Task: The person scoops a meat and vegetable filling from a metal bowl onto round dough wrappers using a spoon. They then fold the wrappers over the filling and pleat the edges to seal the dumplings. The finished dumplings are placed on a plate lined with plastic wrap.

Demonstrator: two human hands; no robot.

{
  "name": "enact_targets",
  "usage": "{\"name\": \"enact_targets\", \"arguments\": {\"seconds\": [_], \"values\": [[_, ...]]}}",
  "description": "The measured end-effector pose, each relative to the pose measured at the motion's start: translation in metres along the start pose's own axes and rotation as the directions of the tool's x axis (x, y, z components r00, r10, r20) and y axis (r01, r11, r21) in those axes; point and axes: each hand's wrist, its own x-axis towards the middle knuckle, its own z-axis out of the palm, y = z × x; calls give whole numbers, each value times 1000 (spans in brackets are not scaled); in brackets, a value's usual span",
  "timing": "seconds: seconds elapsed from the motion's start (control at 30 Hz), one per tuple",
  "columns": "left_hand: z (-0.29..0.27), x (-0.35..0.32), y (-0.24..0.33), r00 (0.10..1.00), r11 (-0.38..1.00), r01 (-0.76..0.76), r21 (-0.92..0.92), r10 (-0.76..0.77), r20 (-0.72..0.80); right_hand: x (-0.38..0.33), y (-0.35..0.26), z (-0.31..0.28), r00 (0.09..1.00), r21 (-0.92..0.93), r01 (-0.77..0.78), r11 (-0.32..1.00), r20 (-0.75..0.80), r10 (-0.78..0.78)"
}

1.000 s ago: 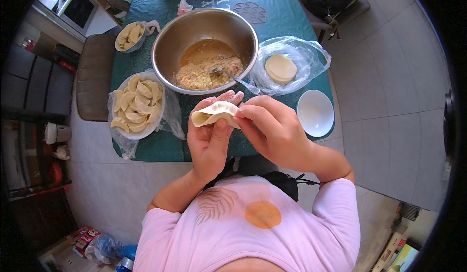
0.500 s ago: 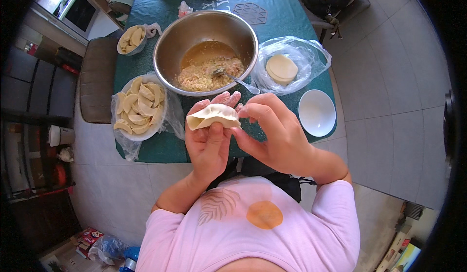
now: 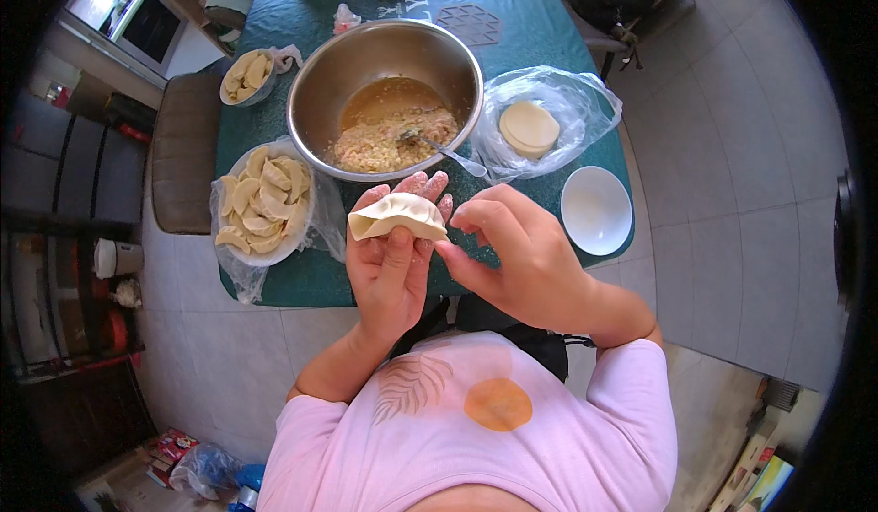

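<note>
A pale folded dumpling [image 3: 397, 215] lies across the fingers of my left hand [image 3: 391, 265], whose thumb presses on its lower edge. My right hand [image 3: 521, 256] pinches the dumpling's right end between thumb and forefinger. Both hands hover over the near edge of the green table [image 3: 302, 279]. Just beyond them stands a large steel bowl [image 3: 315, 73] with minced filling [image 3: 380, 141] and a spoon [image 3: 444, 150] in it.
A plate of several folded dumplings [image 3: 263, 203] sits on a plastic bag at the left. A smaller bowl of dumplings [image 3: 245, 75] is further back. Round wrappers [image 3: 529, 128] lie on a clear bag at the right, next to a white bowl [image 3: 595, 210]. A brown chair [image 3: 181, 150] stands left of the table.
My right hand has slid from the dumpling's top toward its right end. The dumpling sits a little more closed along its upper seam.
</note>
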Motion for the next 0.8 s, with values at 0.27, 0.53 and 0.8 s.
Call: {"name": "enact_targets", "arguments": {"seconds": [0.27, 0.53, 0.8], "values": [[-10, -1, 15, 954, 968, 246, -43, -250, -164, 4, 24, -16, 996, -117, -88, 989, 19, 90], [-32, 1, 31, 883, 886, 455, 89, -436, -173, 8, 88, -7, 933, 45, -130, 991, 344, 106], [-40, 6, 33, 901, 824, 433, 366, -397, -174, 29, 96, 13, 948, 5, 97, 995, 304, -94]]}}
